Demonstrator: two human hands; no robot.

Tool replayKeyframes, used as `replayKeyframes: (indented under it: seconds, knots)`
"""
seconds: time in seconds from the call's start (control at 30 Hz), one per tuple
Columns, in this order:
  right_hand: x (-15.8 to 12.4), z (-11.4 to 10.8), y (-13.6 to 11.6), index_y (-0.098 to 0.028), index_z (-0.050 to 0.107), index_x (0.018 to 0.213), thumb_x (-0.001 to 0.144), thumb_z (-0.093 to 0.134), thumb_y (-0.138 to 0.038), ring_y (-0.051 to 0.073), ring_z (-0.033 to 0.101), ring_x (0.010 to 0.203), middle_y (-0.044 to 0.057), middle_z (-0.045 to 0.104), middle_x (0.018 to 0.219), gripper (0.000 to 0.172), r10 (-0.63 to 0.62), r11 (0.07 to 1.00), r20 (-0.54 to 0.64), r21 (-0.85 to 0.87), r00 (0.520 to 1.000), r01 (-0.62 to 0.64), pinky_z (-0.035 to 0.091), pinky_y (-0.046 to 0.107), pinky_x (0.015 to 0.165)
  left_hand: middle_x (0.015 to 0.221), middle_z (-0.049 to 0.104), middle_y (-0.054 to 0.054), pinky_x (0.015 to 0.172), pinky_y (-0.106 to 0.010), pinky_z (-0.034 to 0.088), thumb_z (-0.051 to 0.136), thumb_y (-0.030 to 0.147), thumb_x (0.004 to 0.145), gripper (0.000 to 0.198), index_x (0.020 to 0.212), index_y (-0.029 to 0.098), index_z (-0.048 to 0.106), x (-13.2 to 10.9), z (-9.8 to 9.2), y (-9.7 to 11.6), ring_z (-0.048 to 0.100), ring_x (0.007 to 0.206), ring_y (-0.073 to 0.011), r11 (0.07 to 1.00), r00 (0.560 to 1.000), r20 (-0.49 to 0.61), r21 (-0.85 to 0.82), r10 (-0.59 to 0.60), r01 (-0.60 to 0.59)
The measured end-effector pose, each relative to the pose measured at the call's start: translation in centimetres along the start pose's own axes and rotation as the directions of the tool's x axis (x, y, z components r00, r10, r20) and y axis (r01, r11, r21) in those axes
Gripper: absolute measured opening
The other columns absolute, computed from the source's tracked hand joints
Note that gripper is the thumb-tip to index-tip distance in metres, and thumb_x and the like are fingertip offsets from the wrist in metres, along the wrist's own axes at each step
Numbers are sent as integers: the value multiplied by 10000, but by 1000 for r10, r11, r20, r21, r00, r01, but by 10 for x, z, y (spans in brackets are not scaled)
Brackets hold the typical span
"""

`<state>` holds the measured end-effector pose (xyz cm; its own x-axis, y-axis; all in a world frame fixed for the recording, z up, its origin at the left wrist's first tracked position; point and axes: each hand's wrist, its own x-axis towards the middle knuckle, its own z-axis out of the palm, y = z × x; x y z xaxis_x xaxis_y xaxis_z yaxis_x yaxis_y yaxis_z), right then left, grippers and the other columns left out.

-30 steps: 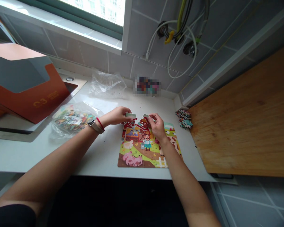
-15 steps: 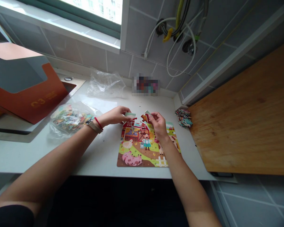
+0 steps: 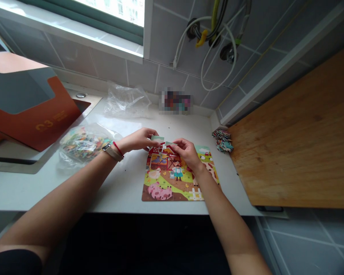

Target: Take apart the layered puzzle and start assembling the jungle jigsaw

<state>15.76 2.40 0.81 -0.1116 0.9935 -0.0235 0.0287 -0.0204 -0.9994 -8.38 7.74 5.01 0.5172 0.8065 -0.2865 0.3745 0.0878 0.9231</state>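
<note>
A farm-scene jigsaw puzzle (image 3: 166, 187) lies on the white counter, showing a red barn, a farmer, a pig, a hen and a cow. At its upper left corner, my left hand (image 3: 145, 139) pinches a puzzle piece (image 3: 157, 139) with a pale green top. My right hand (image 3: 186, 151) has its fingers closed on another puzzle piece (image 3: 169, 146), red with a pale edge, at the gap in the top row above the barn. This piece touches or lies just over the puzzle; I cannot tell if it is seated. My right hand and forearm cover part of the puzzle's right side.
A clear bag of loose puzzle pieces (image 3: 83, 143) lies on the left, near an orange box (image 3: 31, 114). Behind are a crumpled clear bag (image 3: 126, 100) and a blurred-out item (image 3: 176, 101). Stacked pieces (image 3: 223, 141) stand by a wooden board (image 3: 292, 152) on the right.
My right hand has moved left and down, bringing its tilted piece flatter onto the gap in the puzzle's top row. My left hand has hardly moved and keeps its piece.
</note>
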Motion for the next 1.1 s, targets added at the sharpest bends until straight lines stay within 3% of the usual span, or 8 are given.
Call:
replayKeyframes:
  seconds: [0.2, 0.37, 0.53, 0.77, 0.9, 1.1]
  knots:
    - [-3, 2, 0, -203, 669, 879, 664, 910, -505, 138, 657, 699, -9, 707, 795, 442, 63, 996, 65, 53, 996, -67, 558, 257, 652, 824, 704, -58, 647, -331, 595, 840, 495, 712, 431, 907, 149, 674, -4, 2, 5, 683, 767, -210, 1000, 998, 61, 20, 15, -16]
    - [-4, 5, -4, -211, 613, 827, 625, 933, -506, 128, 622, 640, -34, 658, 748, 480, 69, 992, 29, 108, 997, -72, 555, 253, 577, 782, 644, -32, 633, -314, 584, 669, 678, 833, 525, 857, 155, 650, -5, 5, 6, 642, 747, -190, 997, 991, 114, 11, 70, -72]
    - [-3, 11, -3, -209, 583, 814, 635, 920, -535, 115, 587, 580, -38, 644, 696, 502, 76, 993, 19, 87, 997, -78, 508, 239, 540, 921, 696, -75, 683, -330, 587, 613, 735, 856, 623, 1036, 142, 677, -9, 5, 9, 668, 837, -217, 999, 989, 142, -1, 49, -49]
    - [6, 26, 5, -199, 607, 779, 655, 898, -563, 128, 596, 655, -16, 650, 747, 483, -46, 998, -8, 50, 999, 47, 494, 254, 623, 1071, 727, -116, 756, -342, 582, 603, 754, 870, 667, 1138, 150, 693, -12, 1, 12, 692, 926, -236, 998, 978, 202, -55, 55, -44]
    - [14, 31, 1, -203, 606, 779, 688, 877, -543, 143, 595, 690, -13, 644, 743, 444, -104, 994, -13, -32, 994, 104, 487, 272, 666, 1057, 743, -126, 760, -344, 585, 594, 803, 843, 738, 1174, 154, 711, -15, 1, 2, 695, 921, -241, 996, 987, 156, -81, 40, -27]
    - [16, 41, -8, -194, 699, 937, 710, 863, -518, 147, 584, 684, -20, 632, 738, 428, -156, 972, 67, -167, 985, 165, 486, 277, 647, 1210, 732, -127, 899, -363, 586, 547, 715, 935, 657, 1279, 174, 691, -29, 7, -17, 668, 1150, -277, 988, 978, 160, -94, 134, -120]
